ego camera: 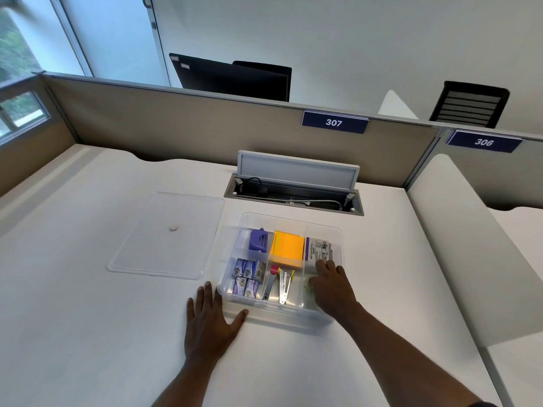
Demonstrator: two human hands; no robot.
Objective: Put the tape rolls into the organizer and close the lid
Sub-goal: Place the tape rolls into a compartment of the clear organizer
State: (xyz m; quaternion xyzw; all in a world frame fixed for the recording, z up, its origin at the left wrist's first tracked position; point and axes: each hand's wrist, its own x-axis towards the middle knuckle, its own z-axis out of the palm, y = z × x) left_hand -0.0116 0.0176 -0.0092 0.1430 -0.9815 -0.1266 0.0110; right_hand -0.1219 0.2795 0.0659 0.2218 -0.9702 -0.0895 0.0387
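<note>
My left hand lies flat and open against the organizer, my right hand curls inside over a pale tape roll, grip unclear; dropped crooked, it could stop the lid, lying beyond my left.

Lid on desk, left of organizer.

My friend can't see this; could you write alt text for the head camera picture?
A person's right hand reaches into the front right compartment of a clear organizer of office supplies, while the left hand rests flat beside it. Its clear lid lies on the white desk.
</note>
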